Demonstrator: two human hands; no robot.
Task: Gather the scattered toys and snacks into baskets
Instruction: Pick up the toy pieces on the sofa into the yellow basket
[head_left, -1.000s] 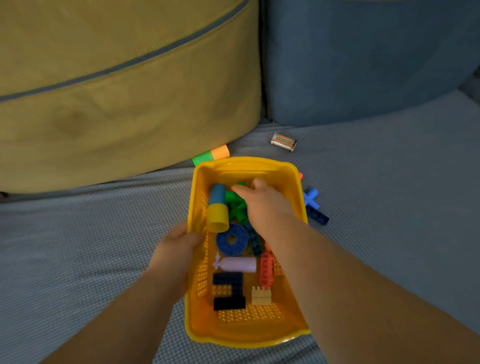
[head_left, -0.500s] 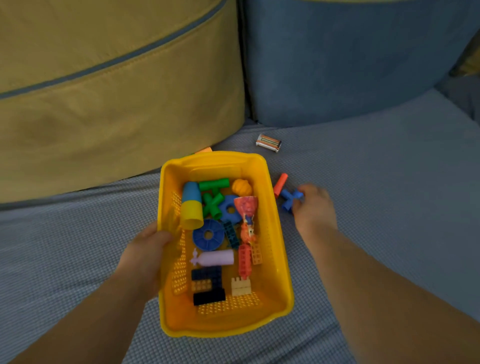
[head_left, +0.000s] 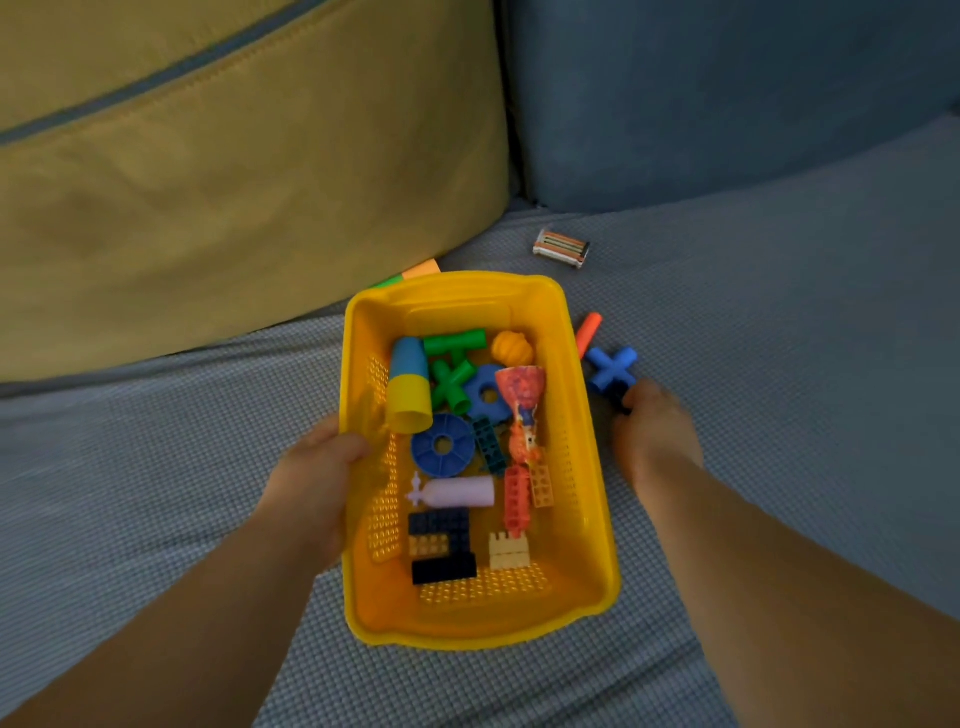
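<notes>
**Blue cross toy (head_left: 612, 370): outside the basket, at the right fingertips**

Position: the cross lies flat on the sofa seat (head_left: 779, 364), just beside the right wall of the yellow basket (head_left: 452, 286), level with its far half. An orange-red stick (head_left: 588, 332) lies close by on the far side, long axis slanting away from the basket. A dark block (head_left: 620, 404) shows at the cross's near arm, mostly hidden.

Right hand (head_left: 657, 431): palm down on the seat, directly nearer me than the cross, fingers bent forward onto the dark block and the cross's near arm. Its back faces the camera, so I cannot tell whether the grip has closed on anything or only touches.

Left hand (head_left: 317, 478): grip closed on the basket's left rim, thumb hooked over the edge. It sits on the far side of the basket from the cross, so the right hand is clearly the nearer one.

Judgement: the cross lies straight ahead of the right grip. Getting it in would mean a lift and a short carry leftward over the right wall.

Also out: a striped snack packet (head_left: 562, 248) farther back, and a green-orange tube (head_left: 413, 274) half hidden behind the basket.
</notes>
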